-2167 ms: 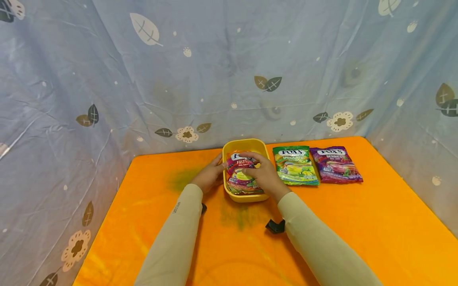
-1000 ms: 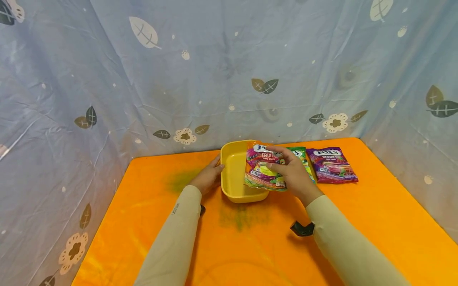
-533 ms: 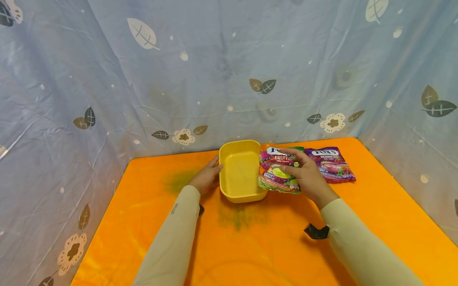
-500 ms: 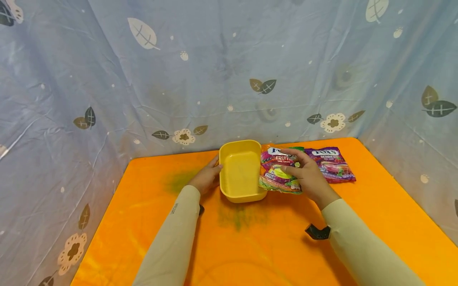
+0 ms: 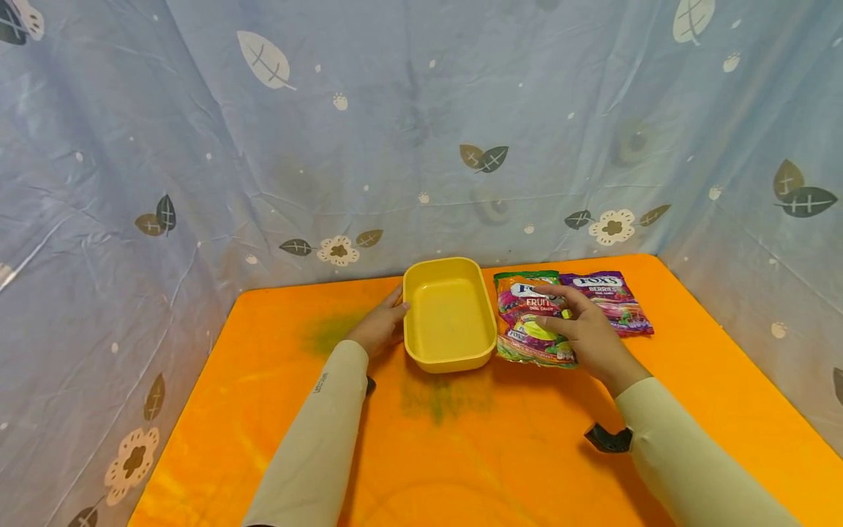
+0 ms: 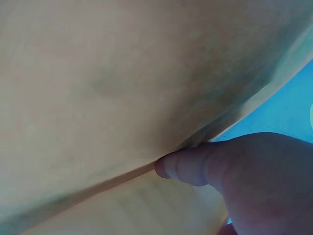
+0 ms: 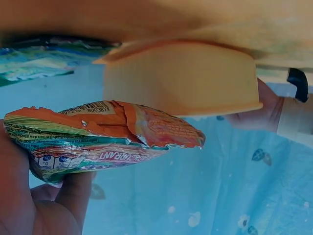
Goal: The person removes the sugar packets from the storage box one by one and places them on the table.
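Observation:
My right hand (image 5: 598,342) grips a Fox's Fruits candy bag (image 5: 523,333) by its right side, thumb on the front. In the right wrist view the candy bag (image 7: 107,137) hangs clear of the table, beside the yellow container (image 7: 181,81). It covers most of a green Fox's candy bag (image 5: 520,276) lying beneath. My left hand (image 5: 380,328) holds the left wall of the yellow container (image 5: 453,364), which has nothing in it. The left wrist view has the thumb (image 6: 195,166) hooked over the rim; the other fingers are mostly hidden.
A purple Fox's Berries bag (image 5: 628,311) lies right of the green one, partly behind my right hand. The orange tabletop (image 5: 435,468) extends in front. Blue patterned curtain (image 5: 408,146) closes off the back and both sides.
My right hand has lifted the Fruits candy bag out of the yellow container and carried it right, over the green bag. My left hand stays on the container.

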### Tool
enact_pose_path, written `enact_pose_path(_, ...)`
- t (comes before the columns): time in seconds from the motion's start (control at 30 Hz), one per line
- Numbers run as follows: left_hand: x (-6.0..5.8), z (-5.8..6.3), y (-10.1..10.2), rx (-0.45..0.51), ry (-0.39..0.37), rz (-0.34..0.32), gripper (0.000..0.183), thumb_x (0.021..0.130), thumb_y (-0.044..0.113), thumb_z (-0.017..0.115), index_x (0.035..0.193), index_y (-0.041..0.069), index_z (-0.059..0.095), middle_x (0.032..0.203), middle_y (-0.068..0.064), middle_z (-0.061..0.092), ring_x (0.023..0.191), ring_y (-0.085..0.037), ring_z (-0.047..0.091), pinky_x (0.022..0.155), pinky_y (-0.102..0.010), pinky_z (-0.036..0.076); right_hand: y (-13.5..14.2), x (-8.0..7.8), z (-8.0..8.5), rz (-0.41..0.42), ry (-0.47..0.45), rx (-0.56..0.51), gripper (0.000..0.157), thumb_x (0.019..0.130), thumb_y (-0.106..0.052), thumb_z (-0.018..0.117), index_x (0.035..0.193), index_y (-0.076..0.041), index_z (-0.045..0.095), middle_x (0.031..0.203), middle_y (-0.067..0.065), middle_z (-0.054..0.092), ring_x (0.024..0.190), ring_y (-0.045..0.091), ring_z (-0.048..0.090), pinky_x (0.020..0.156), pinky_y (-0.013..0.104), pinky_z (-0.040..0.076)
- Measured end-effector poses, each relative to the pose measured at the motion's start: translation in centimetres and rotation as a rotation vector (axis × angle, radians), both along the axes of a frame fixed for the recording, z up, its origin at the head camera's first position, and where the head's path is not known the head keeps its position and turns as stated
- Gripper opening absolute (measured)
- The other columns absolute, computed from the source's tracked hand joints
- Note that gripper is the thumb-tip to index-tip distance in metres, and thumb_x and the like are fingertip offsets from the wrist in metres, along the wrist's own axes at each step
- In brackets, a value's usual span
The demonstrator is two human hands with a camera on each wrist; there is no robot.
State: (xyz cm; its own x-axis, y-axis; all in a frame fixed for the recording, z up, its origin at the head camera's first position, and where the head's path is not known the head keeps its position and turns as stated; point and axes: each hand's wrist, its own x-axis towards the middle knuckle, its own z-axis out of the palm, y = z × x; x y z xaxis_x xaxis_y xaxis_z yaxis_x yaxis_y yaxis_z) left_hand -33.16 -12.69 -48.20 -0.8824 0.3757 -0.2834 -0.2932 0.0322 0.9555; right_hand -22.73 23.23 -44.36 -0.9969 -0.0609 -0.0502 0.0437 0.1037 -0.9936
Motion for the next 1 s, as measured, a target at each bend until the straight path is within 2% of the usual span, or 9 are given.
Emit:
enact_pose_path(0.27,0.0,0.3,0.0,-0.007,-0.006,-0.002,0.056,0.103,0.030,0.045,0.151,0.043,0.020,0.146,0.003,0.036,0.117,-0.020,0.053,0.091,-0.041,0.048,1.4,0.8,-0.9,0.005,0.038,0.084,0.054,0.090,-0.030,0.068,0.140,-0.029,0.048,0.140,0.009,0.034,0.110,0.033,0.050,0.080,0.033,0.054)
enact_pose_path(0.5,0.0,0.3,-0.1,-0.009,-0.015,0.004,0.057,0.102,0.031,0.047,0.151,0.043,0.020,0.145,0.003,0.038,0.118,-0.019,0.052,0.092,-0.041,0.048,2.4,1.7,-1.0,0.018,-0.022,0.121,0.057,0.089,-0.035,0.067,0.142,-0.032,0.045,0.140,0.011,0.035,0.104,0.032,0.058,0.079,0.038,0.054)
enact_pose_path(0.6,0.0,0.3,-0.1,-0.015,-0.014,-0.001,0.056,0.102,0.032,0.046,0.150,0.044,0.021,0.146,0.003,0.037,0.119,-0.020,0.052,0.093,-0.041,0.047,2.8,2.1,-1.2,0.019,-0.043,0.136,0.058,0.089,-0.035,0.067,0.143,-0.032,0.044,0.140,0.012,0.034,0.105,0.033,0.057,0.079,0.037,0.054)
enact_pose_path(0.8,-0.1,0.3,-0.1,-0.024,-0.016,-0.001,0.054,0.102,0.033,0.047,0.148,0.047,0.023,0.147,0.004,0.036,0.117,-0.020,0.053,0.092,-0.041,0.048,3.2,2.8,-2.0,0.041,-0.095,0.109,0.061,0.089,-0.034,0.068,0.143,-0.029,0.043,0.133,0.018,0.037,0.101,0.034,0.059,0.079,0.039,0.054)
enact_pose_path(1.0,0.0,0.4,-0.1,-0.031,-0.009,-0.002,0.055,0.102,0.033,0.047,0.149,0.047,0.023,0.146,0.003,0.036,0.118,-0.019,0.053,0.093,-0.041,0.047,3.0,3.3,-3.0,0.098,-0.108,0.097,0.059,0.089,-0.032,0.068,0.142,-0.028,0.044,0.134,0.018,0.042,0.098,0.036,0.062,0.079,0.042,0.054)
